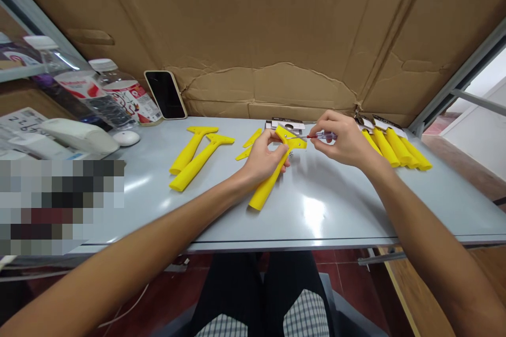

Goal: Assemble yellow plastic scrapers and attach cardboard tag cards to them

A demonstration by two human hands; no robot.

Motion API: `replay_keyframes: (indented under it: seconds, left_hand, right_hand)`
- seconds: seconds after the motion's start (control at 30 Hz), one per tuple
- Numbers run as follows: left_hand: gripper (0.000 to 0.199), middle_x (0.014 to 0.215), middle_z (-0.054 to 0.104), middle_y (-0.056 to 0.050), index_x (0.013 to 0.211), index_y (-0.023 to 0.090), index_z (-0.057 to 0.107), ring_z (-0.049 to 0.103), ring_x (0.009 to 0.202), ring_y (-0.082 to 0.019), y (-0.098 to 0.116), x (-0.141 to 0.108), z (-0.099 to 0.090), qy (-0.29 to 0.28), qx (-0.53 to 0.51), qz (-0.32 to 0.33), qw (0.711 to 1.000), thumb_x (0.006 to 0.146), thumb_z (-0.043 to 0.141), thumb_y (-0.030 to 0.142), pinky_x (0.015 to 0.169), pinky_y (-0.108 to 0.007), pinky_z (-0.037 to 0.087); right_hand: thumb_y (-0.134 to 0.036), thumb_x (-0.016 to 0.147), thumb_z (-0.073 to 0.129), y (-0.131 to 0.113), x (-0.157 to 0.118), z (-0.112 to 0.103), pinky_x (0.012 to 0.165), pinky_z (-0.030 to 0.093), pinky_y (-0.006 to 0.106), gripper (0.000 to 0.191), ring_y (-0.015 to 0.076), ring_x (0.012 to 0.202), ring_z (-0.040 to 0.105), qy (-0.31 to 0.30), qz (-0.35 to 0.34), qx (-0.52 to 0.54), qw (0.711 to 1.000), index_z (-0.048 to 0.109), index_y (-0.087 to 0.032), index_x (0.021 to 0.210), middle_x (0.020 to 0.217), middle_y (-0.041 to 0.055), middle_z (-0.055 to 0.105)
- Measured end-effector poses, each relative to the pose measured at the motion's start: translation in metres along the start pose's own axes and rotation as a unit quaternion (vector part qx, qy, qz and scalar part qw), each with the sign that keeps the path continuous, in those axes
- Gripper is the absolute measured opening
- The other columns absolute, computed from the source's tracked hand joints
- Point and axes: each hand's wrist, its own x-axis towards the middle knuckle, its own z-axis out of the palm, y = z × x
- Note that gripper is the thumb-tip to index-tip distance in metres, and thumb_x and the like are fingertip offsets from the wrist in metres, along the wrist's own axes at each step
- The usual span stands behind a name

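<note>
My left hand (265,157) is closed around the neck of a yellow plastic scraper handle (265,189), its wide head tilted up and its round grip pointing toward me. Between the fingers of my right hand (339,137) is a small screwdriver (324,136) with a clear purple handle. The screwdriver's thin shaft reaches left across the face of the yellow head, near a screw; whether its tip sits in the screw I cannot tell. Small yellow blade-shaped pieces (252,138) lie just left of my left hand. Some tiny metal parts (291,155) show behind the held handle.
Two more yellow handles (201,160) lie on the grey table (221,221) at left. Several carded yellow ones (395,147) lie at right. A phone (166,95) leans on the cardboard (253,26). Bottles (130,96), a white mouse (126,138) and a scanner-like device (79,134) stand left.
</note>
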Motion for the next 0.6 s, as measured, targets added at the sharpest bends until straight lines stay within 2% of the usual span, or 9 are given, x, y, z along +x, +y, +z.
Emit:
replay_keyframes:
  seconds: [0.33,0.6]
  left_hand:
    - [0.014,0.143,0.068,-0.013,0.106,0.021,0.053,0.07,0.057,-0.007,0.0006,-0.0012,0.0001,-0.002,0.019,0.012,1.0,0.101,0.065,0.015,0.048,-0.026,0.058]
    - [0.02,0.139,0.071,-0.011,0.107,0.021,0.057,0.07,0.059,-0.007,-0.0038,-0.0001,-0.0039,-0.011,0.042,0.033,0.999,0.096,0.074,0.02,0.048,-0.024,0.058]
  right_hand:
    - [-0.018,0.096,0.072,0.0017,-0.0016,0.0035,0.071,0.053,0.037,0.011,0.0196,0.078,0.064,0.008,-0.013,-0.006,1.0,0.081,-0.023,0.094,0.102,0.0074,0.072]
    - [-0.017,0.098,0.07,-0.0028,-0.0045,0.0023,0.077,0.053,0.039,0.013,0.023,0.085,0.067,0.002,-0.006,-0.051,0.999,0.08,-0.024,0.098,0.105,0.0079,0.071]
